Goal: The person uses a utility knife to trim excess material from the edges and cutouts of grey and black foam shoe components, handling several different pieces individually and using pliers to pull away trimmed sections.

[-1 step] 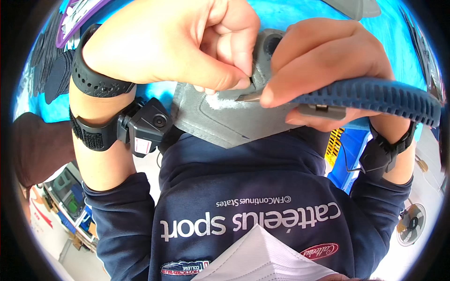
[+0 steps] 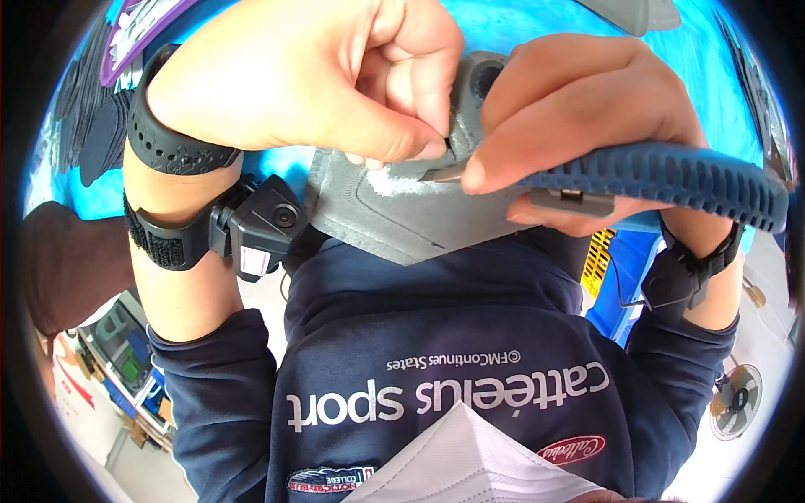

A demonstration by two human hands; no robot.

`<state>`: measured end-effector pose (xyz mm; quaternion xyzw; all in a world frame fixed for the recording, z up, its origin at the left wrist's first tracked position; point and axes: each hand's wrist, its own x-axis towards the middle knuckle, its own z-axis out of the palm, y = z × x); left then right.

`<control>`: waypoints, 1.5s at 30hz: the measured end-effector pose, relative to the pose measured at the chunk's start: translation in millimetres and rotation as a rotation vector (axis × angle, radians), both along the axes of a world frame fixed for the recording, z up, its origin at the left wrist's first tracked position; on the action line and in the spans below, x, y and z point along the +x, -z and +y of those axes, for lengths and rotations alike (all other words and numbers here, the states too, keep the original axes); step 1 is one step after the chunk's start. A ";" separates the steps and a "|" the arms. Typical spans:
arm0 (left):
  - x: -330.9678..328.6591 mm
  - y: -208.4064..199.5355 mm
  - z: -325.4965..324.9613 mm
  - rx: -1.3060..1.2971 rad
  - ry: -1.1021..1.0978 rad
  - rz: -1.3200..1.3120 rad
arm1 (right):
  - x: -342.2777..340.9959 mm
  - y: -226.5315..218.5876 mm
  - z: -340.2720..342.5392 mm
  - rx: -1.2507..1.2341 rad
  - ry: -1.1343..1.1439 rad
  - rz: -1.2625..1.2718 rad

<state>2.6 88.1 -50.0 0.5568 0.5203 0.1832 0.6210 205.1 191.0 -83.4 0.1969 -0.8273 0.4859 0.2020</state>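
The head view puts a grey flexible piece [image 2: 402, 222] at the middle of the scene, on the blue bench [image 2: 511, 21], its near corner overlapping the person's dark sweatshirt [image 2: 436, 293]. White fuzz or powder [image 2: 390, 183] lies on it, just left of the tip of a cutter [image 2: 671, 183] with a ribbed blue handle. The right hand [image 2: 587, 109] is wrapped round the cutter; the left hand [image 2: 323, 84] has thumb and forefinger pressed together over the piece, close to the blade. The step in hand looks like fine trimming or scraping at that spot; the next move calls for a steady left pinch and short, light strokes angled away from the thumb. What the left fingertips hold, if anything, cannot be made out, since the fingers cover it, and whether the blade's very tip touches the grey surface is unclear. The right hand hides part of the piece's right side. Farther out, the purple-edged tray [image 2: 151, 33] at far left and the grey panel [image 2: 641, 12] at far right are cut off, and the dark stacked pieces [image 2: 105, 126] at left are bent by the lens.
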 end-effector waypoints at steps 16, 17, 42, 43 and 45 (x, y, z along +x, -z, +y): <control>-4.2 4.4 -2.8 0.126 0.024 0.018 | 3.0 -5.3 10.4 0.068 -0.083 -0.080; -3.9 4.1 -2.5 0.087 0.015 0.026 | 3.2 -5.3 11.2 0.070 -0.090 -0.076; 8.4 -8.4 -10.2 0.130 -0.015 0.163 | -5.8 12.0 24.8 -0.410 -0.152 0.020; 11.2 -12.6 -13.9 0.235 0.014 0.219 | -6.0 12.6 24.2 -0.493 -0.134 0.018; 23.2 -18.5 -30.5 0.348 -0.097 0.334 | 3.0 6.0 23.0 -0.651 -0.028 -0.130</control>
